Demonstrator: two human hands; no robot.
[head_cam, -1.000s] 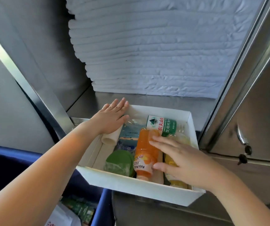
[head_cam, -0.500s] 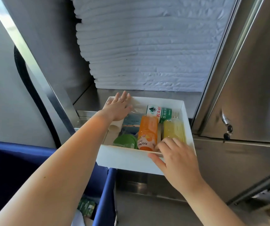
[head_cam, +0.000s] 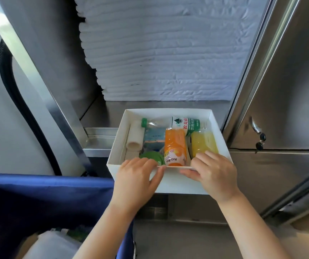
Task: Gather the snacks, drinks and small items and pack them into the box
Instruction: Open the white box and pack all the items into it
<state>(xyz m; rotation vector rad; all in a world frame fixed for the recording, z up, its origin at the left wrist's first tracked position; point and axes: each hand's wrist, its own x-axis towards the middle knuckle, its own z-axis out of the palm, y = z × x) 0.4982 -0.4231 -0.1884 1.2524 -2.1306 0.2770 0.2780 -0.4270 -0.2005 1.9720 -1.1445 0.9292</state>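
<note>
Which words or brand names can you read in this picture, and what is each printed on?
"MOGU MOGU": orange drink bottle, label upside down.
"农夫山": green-and-white label of the water bottle, partly hidden.
"饮用纯净": same label, smaller line.
Print on the blue packet: too small to read.

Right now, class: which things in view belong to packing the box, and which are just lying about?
Job: white box, orange bottle, yellow bottle, water bottle, blue packet, green lid, left hand, right hand.
Lying about: stacked white sheets, black hose, keys.
</note>
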